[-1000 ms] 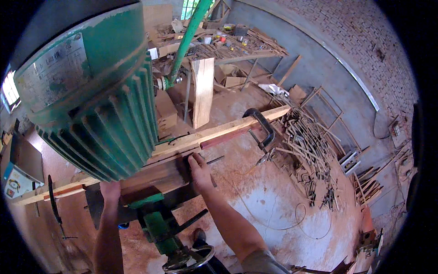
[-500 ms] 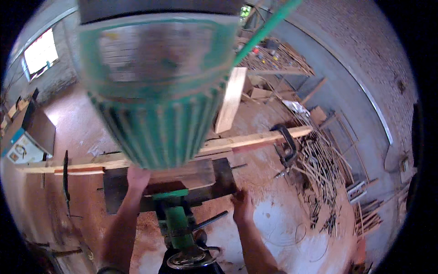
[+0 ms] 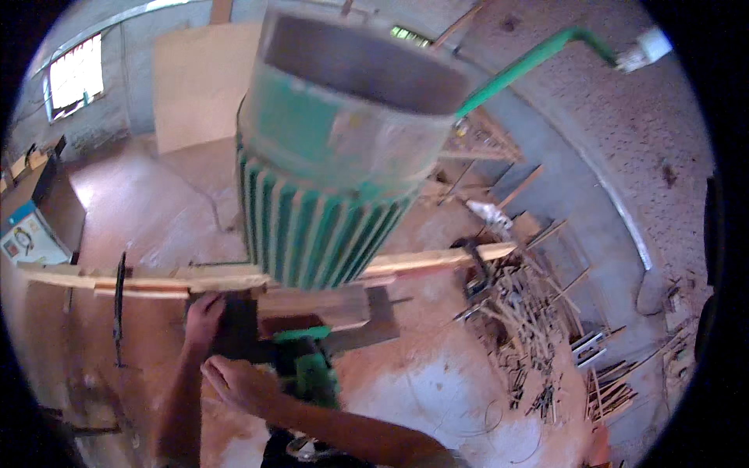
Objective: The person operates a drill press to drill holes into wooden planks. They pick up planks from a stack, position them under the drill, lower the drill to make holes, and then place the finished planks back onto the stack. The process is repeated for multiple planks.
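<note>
A green ribbed motor housing point(image 3: 328, 203) of a bench machine fills the upper middle of the view. Beneath it, a wooden block point(image 3: 312, 310) lies on the dark metal table point(image 3: 382, 320), against a long wooden beam point(image 3: 445, 259). My left hand point(image 3: 204, 318) rests at the table's left end, close to the beam, fingers stretched forward and somewhat blurred. My right hand point(image 3: 240, 384) is crossed over in front of the machine, near my left forearm. Its fingers are curled closed; anything inside them is hidden. A green bracket point(image 3: 312, 374) stands below the block.
C-clamps point(image 3: 477, 261) grip the beam at right and another clamp point(image 3: 120, 312) at left. Offcut sticks point(image 3: 523, 320) are heaped on the right floor. A cabinet point(image 3: 47, 226) stands far left, a tall board point(image 3: 204, 86) against the back wall. A green lever point(image 3: 530, 58) juts up right.
My right hand has left the table's right side and crossed to the left. My left hand has moved left, off the wooden block. The view has shifted, so the motor housing appears further right.
</note>
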`<act>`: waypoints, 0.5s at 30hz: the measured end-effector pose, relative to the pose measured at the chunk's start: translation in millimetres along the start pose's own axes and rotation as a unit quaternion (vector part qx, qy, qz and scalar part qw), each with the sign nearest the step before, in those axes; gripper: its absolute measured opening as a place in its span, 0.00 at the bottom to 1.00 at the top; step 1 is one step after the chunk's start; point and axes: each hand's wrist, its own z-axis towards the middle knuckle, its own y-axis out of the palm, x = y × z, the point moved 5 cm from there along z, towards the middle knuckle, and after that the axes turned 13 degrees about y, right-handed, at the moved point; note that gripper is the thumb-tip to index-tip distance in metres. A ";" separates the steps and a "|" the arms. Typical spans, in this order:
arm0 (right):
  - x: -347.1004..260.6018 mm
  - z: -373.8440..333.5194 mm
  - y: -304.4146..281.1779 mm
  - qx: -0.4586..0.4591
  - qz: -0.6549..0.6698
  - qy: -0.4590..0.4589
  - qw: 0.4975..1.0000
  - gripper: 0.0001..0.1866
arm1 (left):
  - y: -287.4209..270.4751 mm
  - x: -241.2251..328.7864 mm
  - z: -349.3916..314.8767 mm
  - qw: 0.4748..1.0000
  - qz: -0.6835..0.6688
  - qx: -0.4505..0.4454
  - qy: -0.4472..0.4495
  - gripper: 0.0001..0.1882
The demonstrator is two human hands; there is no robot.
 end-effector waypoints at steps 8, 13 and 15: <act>-82.7 -100.5 -355.4 0.396 -0.309 0.009 0.865 0.12 | -36.9 13.6 -95.4 0.943 0.220 0.182 0.171 0.02; -307.8 -199.6 -558.2 0.492 0.097 -0.293 0.814 0.25 | -1.1 32.8 -89.3 0.928 0.265 0.161 0.207 0.04; -375.2 -187.8 -576.5 0.409 0.121 -0.314 0.848 0.30 | -4.0 23.8 -89.7 0.919 0.271 0.150 0.244 0.05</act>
